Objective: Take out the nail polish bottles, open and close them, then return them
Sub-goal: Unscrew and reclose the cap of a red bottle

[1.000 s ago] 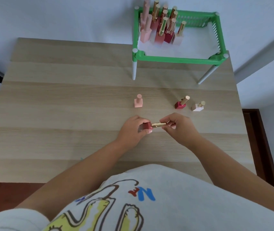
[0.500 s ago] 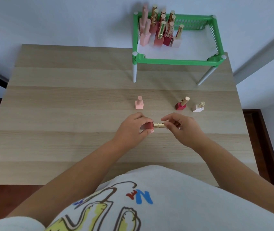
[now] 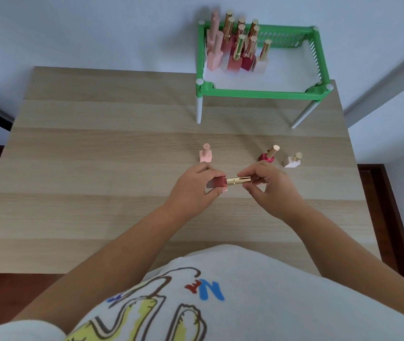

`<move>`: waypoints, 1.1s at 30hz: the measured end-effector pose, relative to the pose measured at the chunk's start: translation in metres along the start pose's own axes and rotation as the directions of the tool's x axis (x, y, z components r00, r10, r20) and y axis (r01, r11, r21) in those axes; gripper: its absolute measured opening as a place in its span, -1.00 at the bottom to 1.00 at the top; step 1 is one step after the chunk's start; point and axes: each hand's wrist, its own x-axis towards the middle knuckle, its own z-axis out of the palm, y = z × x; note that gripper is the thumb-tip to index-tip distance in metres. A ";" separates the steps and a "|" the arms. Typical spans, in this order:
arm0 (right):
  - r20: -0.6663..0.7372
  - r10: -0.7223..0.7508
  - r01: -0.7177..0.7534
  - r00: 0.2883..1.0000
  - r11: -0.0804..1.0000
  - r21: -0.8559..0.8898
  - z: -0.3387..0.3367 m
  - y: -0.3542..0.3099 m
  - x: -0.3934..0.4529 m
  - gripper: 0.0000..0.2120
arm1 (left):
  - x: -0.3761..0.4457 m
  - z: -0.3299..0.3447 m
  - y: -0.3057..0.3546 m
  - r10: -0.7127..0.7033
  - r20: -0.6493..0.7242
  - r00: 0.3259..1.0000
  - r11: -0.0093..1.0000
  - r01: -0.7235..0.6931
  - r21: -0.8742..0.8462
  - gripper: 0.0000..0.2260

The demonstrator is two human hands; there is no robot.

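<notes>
A dusky red nail polish bottle (image 3: 217,181) lies sideways above the wooden table (image 3: 97,168), gripped by my left hand (image 3: 196,188). Its gold cap (image 3: 237,180) points right, and the fingertips of my right hand (image 3: 267,188) pinch the cap's end. The cap sits on the bottle's neck. Three more bottles stand on the table beyond my hands: a pale pink one (image 3: 205,153), a red one with a gold cap (image 3: 268,155) and a whitish one with a gold cap (image 3: 292,160). Several bottles (image 3: 235,45) stand in the left part of a green rack (image 3: 257,91).
The green rack stands on white legs (image 3: 199,110) at the table's far right, against a pale wall. The rack's right half has a bare white floor. The table's right edge (image 3: 358,193) drops to a dark floor.
My hands and the bottle stay in almost the same place. My right fingers have shifted along the gold cap toward its end. The camera has tilted slightly.
</notes>
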 end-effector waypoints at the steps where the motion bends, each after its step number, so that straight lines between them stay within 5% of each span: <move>1: -0.008 0.007 -0.007 1.000 1.000 0.015 0.000 0.000 0.000 -0.77 | 0.000 0.000 0.000 0.002 -0.002 1.000 1.000 -0.002 0.004 -0.74; 8: -0.027 0.143 -0.140 0.989 0.987 0.081 0.002 0.007 0.001 -0.90 | -0.001 -0.001 0.001 0.006 -0.012 1.000 1.000 -0.006 0.009 -0.72; 17: -0.020 0.008 -0.008 1.000 1.000 -0.019 -0.004 0.002 -0.003 -0.75 | 0.000 -0.003 0.000 -0.007 0.014 1.000 0.999 0.006 0.038 -0.72; 26: -0.035 0.115 -0.114 0.993 0.993 0.037 -0.005 0.006 -0.002 -0.92 | 0.000 -0.003 0.001 0.000 0.015 1.000 0.999 -0.001 0.050 -0.72; 33: 0.000 0.075 -0.075 0.997 0.997 0.007 -0.009 0.007 -0.003 -0.75 | 0.002 -0.005 0.001 -0.001 0.012 1.000 0.998 0.001 0.060 -0.72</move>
